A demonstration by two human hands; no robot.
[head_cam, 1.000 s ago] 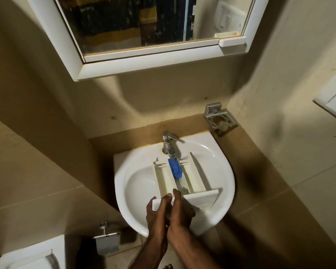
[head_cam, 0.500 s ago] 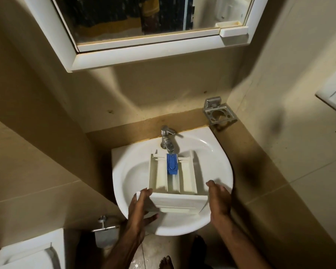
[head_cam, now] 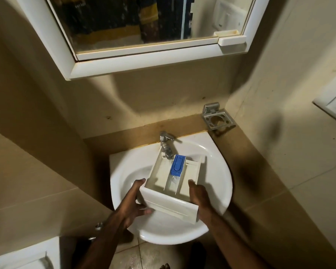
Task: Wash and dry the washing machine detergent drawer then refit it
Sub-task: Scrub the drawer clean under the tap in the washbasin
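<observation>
Over the white basin, the detergent drawer is being held tilted, its front panel gripped at either end by the left hand and the right hand, fingers wrapped around its sides. Its back end is being crowded by the tap; a metal holder is mounted rightward.

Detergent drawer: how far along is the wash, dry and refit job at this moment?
Done: the detergent drawer is out of the machine and over the sink. In hand: the left hand and right hand grip its front corners, back end under the tap; no running water is visible. Left: washing if unfinished, drying, refitting. No towel or machine in view.
</observation>
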